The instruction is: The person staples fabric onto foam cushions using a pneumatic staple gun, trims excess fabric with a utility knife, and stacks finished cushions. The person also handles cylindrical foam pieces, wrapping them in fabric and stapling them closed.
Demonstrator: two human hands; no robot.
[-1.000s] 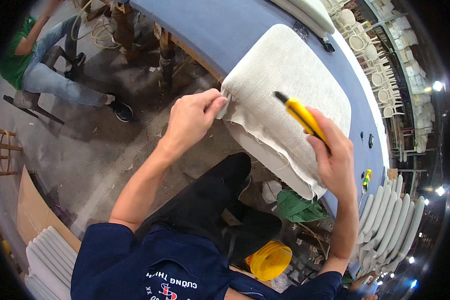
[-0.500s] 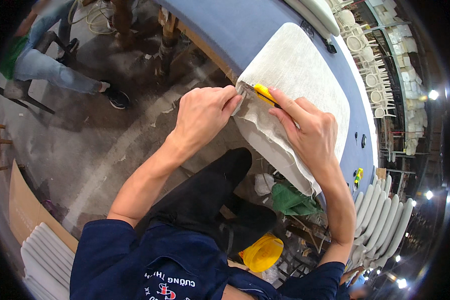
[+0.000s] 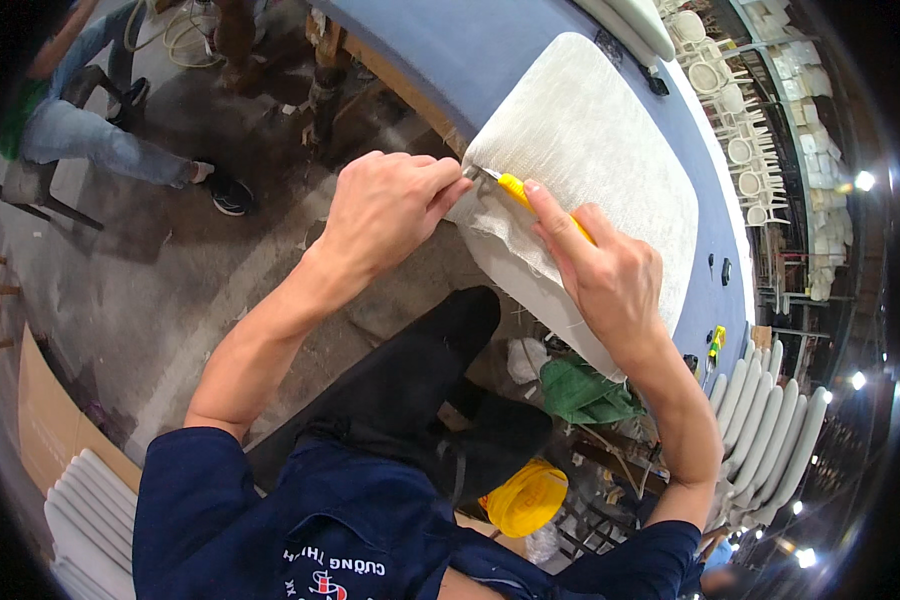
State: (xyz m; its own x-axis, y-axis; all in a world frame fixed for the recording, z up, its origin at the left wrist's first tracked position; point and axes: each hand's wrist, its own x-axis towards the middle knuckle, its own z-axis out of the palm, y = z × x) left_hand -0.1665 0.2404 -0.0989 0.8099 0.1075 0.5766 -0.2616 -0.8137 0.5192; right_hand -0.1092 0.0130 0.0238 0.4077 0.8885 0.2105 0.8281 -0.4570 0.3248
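one knife [image 3: 515, 190] within right fingers [image 3: 556, 216]

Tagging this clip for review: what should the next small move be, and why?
Perhaps a short cut with the yellow knife: the right hand holds its blade at the corner of the pale cushion, where the left hand pinches fabric.

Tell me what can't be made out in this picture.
In the head view:
Rear end of the yellow cutter: hidden by the right hand.
Pinched bit of the pale fabric: covered by the left hand.
Head of the seated person: cut off by the upper-left edge.
Details of the white chair frames: too small.
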